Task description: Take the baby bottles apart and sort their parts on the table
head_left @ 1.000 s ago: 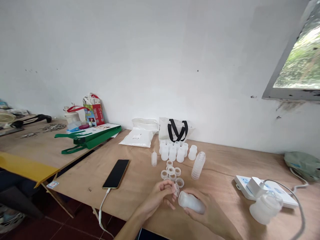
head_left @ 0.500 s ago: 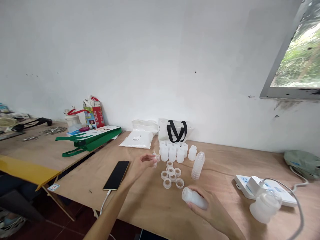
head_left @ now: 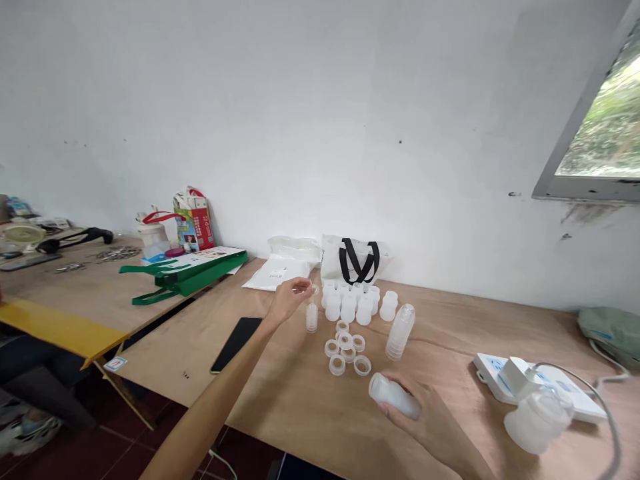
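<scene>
My right hand (head_left: 413, 403) is wrapped round a milky-white baby bottle (head_left: 395, 395), tilted with its open neck to the left. My left hand (head_left: 293, 297) pinches a small clear bottle nipple (head_left: 315, 289), partly hidden by the fingertips. Just below it stands a slim clear stack (head_left: 311, 319), seemingly of more nipples. Several translucent collar rings (head_left: 345, 341) lie in a cluster between my hands. Behind them several white bottles (head_left: 349, 308) stand upright in a group. A tall stack of clear caps (head_left: 401, 332) leans a little to the right of the rings.
A phone (head_left: 235, 343) lies left of my left forearm. A power strip (head_left: 495, 377) with a charger and a capped bottle (head_left: 537, 420) are at the right. Against the wall are a white plastic package (head_left: 277, 273) and a black-handled bag (head_left: 357, 260); a green bag (head_left: 200, 277) lies left.
My left hand has lifted up and away with the nipple, and the slim clear stack now shows beneath it. The right hand keeps its hold on the bottle. The view has shifted slightly.
</scene>
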### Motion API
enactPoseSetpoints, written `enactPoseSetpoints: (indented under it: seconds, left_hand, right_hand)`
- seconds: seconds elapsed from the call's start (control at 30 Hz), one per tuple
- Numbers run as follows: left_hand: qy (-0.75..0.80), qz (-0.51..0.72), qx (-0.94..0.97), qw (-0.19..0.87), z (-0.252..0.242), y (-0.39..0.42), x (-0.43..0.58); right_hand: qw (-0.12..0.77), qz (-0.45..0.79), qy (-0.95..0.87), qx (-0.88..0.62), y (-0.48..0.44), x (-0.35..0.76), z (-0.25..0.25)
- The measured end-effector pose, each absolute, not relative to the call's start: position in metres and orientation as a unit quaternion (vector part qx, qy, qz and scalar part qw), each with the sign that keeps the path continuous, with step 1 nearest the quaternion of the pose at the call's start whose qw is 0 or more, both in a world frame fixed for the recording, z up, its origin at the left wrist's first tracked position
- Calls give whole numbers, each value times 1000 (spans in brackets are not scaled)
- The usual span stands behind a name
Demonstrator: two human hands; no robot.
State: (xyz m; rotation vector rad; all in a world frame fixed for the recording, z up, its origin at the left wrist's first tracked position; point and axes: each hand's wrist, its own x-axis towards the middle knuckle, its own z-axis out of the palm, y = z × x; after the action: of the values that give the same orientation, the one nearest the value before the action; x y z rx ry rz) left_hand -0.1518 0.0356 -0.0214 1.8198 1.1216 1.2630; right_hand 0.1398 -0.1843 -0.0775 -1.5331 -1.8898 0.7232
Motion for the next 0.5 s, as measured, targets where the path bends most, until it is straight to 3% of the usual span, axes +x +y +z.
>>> enactPoseSetpoints:
  seconds: [0.5]
  left_hand:
    - [469, 441, 697, 317, -76, 50, -151]
  right_hand:
    - [311, 260, -708, -578, -184, 144, -82]
